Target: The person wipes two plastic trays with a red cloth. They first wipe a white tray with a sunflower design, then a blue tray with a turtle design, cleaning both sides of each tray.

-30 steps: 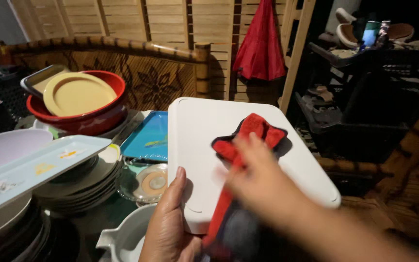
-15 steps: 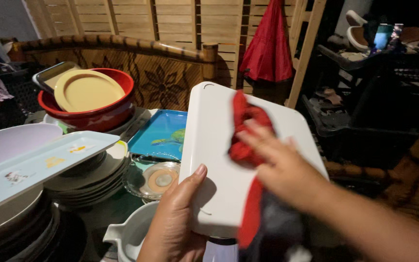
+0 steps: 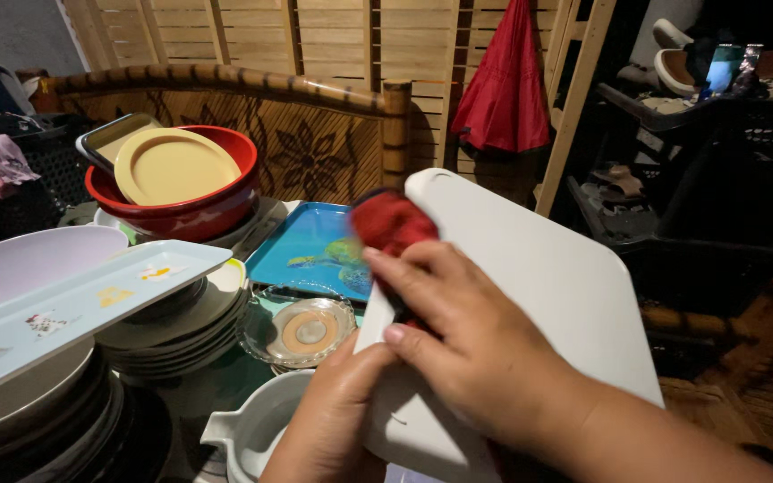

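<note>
My left hand [image 3: 333,420] grips the near left edge of a white rectangular plastic board [image 3: 539,286], holding it tilted above the dishes. My right hand [image 3: 458,340] presses a red cloth [image 3: 391,222] against the board's left edge; the cloth is blurred and mostly hidden under my fingers. My right forearm crosses the board's lower part.
A red bowl [image 3: 181,210] with a yellow plate [image 3: 172,165] sits at back left. A long pale tray [image 3: 64,300] rests on a stack of plates [image 3: 172,331]. A blue tray [image 3: 301,246], a small glass dish [image 3: 301,329] and a white spouted bowl [image 3: 248,434] lie below. A wooden screen stands behind.
My right hand has swept the red cloth from the board's middle over to its left edge. The board has tilted and turned in my left hand.
</note>
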